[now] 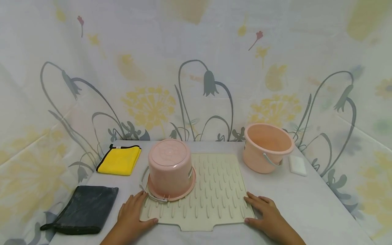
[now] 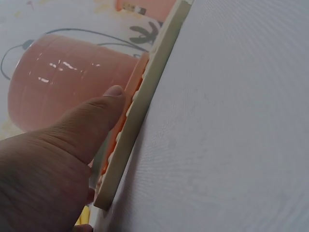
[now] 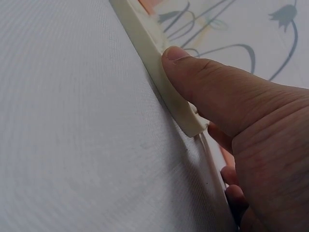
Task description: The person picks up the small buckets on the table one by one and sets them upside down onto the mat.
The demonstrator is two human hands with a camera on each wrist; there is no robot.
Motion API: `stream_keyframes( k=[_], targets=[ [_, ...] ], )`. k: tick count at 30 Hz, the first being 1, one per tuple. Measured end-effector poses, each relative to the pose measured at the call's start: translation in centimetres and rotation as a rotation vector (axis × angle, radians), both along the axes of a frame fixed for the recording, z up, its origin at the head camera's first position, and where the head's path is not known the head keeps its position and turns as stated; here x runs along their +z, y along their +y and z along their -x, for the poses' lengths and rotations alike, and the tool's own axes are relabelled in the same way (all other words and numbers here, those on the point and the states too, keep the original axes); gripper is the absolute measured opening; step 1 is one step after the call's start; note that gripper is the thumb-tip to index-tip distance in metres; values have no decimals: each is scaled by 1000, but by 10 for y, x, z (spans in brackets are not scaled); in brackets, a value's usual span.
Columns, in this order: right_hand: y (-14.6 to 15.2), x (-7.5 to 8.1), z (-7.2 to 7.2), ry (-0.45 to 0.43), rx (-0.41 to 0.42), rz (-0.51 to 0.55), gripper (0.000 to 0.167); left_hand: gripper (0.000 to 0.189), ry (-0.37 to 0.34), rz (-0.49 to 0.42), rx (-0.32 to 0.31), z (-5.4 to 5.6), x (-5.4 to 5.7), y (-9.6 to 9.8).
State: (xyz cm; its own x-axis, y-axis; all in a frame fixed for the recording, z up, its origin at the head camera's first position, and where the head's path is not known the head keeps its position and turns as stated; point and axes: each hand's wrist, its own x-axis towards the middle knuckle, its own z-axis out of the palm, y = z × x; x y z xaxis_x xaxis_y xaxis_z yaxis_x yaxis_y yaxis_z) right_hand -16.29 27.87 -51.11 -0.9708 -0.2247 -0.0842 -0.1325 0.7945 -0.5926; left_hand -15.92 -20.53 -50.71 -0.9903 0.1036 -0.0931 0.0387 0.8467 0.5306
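Observation:
A cream draining board (image 1: 218, 190) with raised ridges and a front lip lies on the white table. My left hand (image 1: 130, 214) touches its front left corner, thumb at the front edge and fingers along the side. At the front right corner, my right hand (image 1: 265, 217) does likewise; its thumb (image 3: 186, 72) rests on the board's edge (image 3: 157, 67) in the right wrist view. Upside down on the board's left part stands a pink bucket (image 1: 169, 170), its pale handle (image 1: 156, 198) near my left fingers. The left wrist view shows my left thumb (image 2: 96, 113) beside the bucket's rim.
A second pink bucket (image 1: 260, 156) stands upright at the back right, beside a small white block (image 1: 297, 165). On the left lie a folded yellow cloth (image 1: 120, 161) and a folded dark grey cloth (image 1: 87, 206). A flower-patterned curtain (image 1: 196, 44) hangs behind the table.

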Motion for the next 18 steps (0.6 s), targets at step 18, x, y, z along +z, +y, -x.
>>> stream_keyframes(
  k=[18],
  targets=[
    [-2, 2, 3, -18, -6, -12, 86, 119, -82, -12, 38, 1, -1, 2]
  ],
)
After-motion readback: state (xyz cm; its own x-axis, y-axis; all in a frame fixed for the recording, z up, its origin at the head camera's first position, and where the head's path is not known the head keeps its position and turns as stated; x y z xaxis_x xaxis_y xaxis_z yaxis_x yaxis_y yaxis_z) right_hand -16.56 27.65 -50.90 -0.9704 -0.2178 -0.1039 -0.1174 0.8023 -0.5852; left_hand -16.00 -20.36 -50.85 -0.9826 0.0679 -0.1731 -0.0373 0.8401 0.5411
